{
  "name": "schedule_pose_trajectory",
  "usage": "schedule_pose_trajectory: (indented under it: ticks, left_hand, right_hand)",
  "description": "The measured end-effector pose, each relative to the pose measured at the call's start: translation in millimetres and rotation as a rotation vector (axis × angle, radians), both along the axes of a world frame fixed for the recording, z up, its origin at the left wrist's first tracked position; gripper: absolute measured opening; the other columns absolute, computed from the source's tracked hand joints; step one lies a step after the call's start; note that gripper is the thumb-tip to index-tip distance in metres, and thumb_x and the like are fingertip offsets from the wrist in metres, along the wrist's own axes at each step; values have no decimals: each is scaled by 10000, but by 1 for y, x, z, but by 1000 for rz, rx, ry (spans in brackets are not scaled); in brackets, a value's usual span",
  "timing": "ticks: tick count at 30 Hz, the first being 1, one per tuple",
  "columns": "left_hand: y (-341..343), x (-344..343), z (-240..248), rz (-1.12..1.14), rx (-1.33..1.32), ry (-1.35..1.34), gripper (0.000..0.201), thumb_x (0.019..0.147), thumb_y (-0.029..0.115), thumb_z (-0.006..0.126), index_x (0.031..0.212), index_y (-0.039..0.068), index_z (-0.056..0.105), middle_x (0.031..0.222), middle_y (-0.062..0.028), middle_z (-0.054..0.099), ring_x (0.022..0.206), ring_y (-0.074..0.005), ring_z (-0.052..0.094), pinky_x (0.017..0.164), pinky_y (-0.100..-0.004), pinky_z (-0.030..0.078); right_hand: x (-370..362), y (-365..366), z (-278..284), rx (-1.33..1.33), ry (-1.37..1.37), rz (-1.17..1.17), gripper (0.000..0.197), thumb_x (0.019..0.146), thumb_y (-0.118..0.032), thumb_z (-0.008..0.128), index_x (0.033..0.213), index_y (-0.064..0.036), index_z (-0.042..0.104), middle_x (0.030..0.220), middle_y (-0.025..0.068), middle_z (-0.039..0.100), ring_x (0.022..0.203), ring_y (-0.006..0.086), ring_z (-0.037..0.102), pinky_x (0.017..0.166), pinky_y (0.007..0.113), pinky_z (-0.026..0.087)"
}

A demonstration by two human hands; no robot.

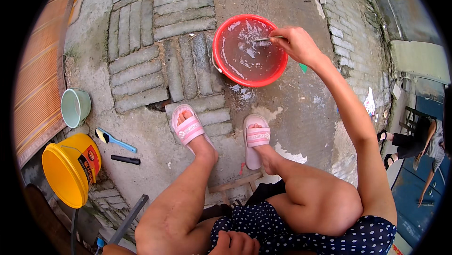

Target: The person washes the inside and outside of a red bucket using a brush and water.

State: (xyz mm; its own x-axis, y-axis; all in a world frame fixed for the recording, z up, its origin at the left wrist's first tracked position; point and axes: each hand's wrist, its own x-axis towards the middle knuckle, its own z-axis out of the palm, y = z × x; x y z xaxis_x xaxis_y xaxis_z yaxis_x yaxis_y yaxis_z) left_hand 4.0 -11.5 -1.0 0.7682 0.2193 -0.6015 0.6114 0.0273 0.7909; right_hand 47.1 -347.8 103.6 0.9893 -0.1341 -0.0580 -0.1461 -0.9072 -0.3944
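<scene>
Over the red bucket (pixel 216 50), which holds murky, rippling water, my right hand (pixel 296 44) pinches the thin handle of a small brush (pixel 262 41). The brush's pale bristled head is just above or at the water's surface; I cannot tell which. My right arm reaches out from the lower right to the bucket's right rim. In my lap, on the dark polka-dot cloth (pixel 278 222), rests my left hand (pixel 235 243) with its fingers curled in. Part of it is cut off by the lower edge, and no object shows in it.
Left of my pink slippers (pixel 188 129) lie a blue-handled brush (pixel 115 139) and a black stick-like object (pixel 125 159). A yellow bucket (pixel 61 175) and a pale green tub (pixel 75 109) stand beyond them. Another person (pixel 419 142) is at far right. The ground is brick and wet concrete.
</scene>
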Motion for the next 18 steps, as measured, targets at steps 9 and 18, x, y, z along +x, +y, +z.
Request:
schedule_pose_trajectory:
  ticks: [9, 18]
  left_hand:
    - [1, 1, 2, -21, -71, 17, 567, 950, 341, 429, 1407, 47, 264, 1456, -17, 280, 1310, -143, 285, 1085, -275, 188]
    - [0, 1, 5, -21, -55, 16, 557, 950, 337, 431, 1403, 52, 275, 1454, -10, 284, 1309, -137, 285, 1082, -271, 191]
  right_hand:
    - [19, -15, -2, -597, -86, 367, 89, 737, -163, 609, 792, -127, 668, 853, 66, 594, 836, 218, 565, 759, 370, 377]
    - [-15, 57, -38, -153, 474, 262, 170, 742, -153, 551, 714, -22, 656, 731, 200, 647, 708, 342, 637, 652, 424, 466]
